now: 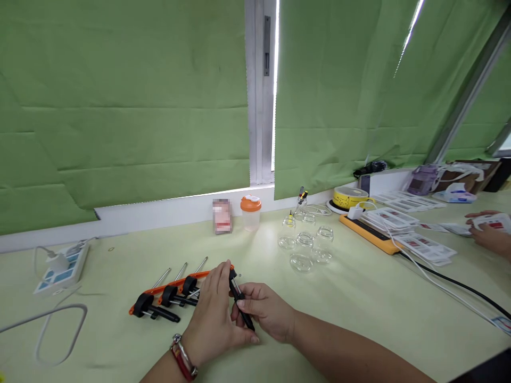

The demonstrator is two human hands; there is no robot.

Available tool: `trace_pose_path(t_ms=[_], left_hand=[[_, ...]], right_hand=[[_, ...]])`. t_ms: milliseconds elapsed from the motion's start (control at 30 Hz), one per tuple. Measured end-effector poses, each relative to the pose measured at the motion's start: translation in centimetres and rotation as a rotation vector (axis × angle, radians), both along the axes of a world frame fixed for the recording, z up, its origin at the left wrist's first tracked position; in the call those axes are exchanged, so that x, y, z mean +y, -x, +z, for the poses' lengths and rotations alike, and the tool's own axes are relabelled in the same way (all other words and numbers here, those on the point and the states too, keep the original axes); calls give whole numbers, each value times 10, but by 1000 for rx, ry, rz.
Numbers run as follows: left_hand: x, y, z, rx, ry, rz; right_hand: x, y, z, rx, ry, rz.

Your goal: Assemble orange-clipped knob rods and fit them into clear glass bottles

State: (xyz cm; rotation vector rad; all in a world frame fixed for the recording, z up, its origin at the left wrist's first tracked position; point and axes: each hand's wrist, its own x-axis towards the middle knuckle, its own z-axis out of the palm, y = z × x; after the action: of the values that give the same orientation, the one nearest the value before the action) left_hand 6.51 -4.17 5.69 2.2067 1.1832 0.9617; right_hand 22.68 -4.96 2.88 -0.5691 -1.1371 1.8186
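Observation:
A black rod-shaped part with a bright metal strip and an orange tip is held at a slant between my hands. My right hand pinches its lower middle from the right. My left hand curves along its left side, fingers together towards the top and thumb by the lower end; its palm side is hidden. Left of it lies a row of similar black pieces with round heads and thin metal rods, joined along an orange strip. My left hand hides the strip's right end.
Several clear glass jars stand beyond my right hand, near an orange-lidded cup. A white power strip and grey cable lie left. An orange-black power strip, printed cards and another person's hand are at right.

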Motion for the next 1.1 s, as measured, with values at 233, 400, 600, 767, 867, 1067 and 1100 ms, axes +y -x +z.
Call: trace_pose_path(t_ms=[233,400,600,767,867,1067,1100], left_hand=[[-1,-4,-3,47,24,0],[-3,-6,-2,193,-127,23],[-6,-7,5,340,-177,48],[-6,-6,7,365,-163,43],[-6,-5,7,369,-139,37],[-3,-4,6,368,-99,15],[-3,-5,6,362,-97,12]], right_hand=[[-1,6,-4,47,47,-9],[0,9,-5,78,83,-11],[2,8,-6,60,105,20],[3,7,-5,53,119,7],[4,6,-5,26,109,-1],[8,6,-9,-12,110,7],[8,6,-10,-15,109,8]])
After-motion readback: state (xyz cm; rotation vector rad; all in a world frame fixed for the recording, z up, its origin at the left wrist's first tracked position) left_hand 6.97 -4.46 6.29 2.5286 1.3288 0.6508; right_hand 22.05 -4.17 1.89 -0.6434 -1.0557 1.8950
